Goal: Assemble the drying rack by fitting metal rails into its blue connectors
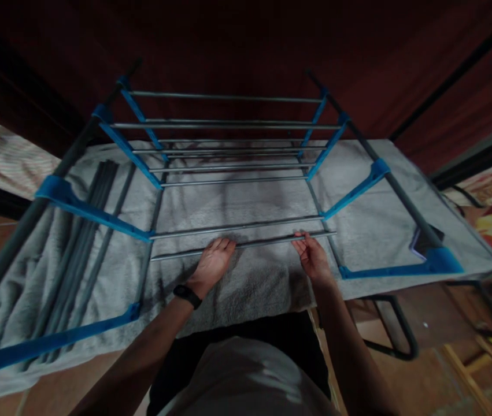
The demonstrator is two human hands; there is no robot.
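A thin grey metal tube (265, 242) lies crosswise in front of me, gripped by both hands. My left hand (216, 260) is wrapped over it near the middle, knuckles up. With thumb and fingers, my right hand (313, 257) pinches it closer to its right end. Both tube ends look free of the brackets. Just beyond it, a fitted crossbar (246, 227) joins the two sides of a rack with blue plastic brackets (352, 193) and thicker grey poles (406, 199). Several more crossbars span the rack's far part.
Several loose grey tubes (78, 254) lie side by side at the left, under the rack's blue bracket (93, 214). A grey towel-like cloth (246, 289) covers the table. A small dark flat object (425, 241) sits at the right. A metal-framed chair (395, 329) stands below the right edge.
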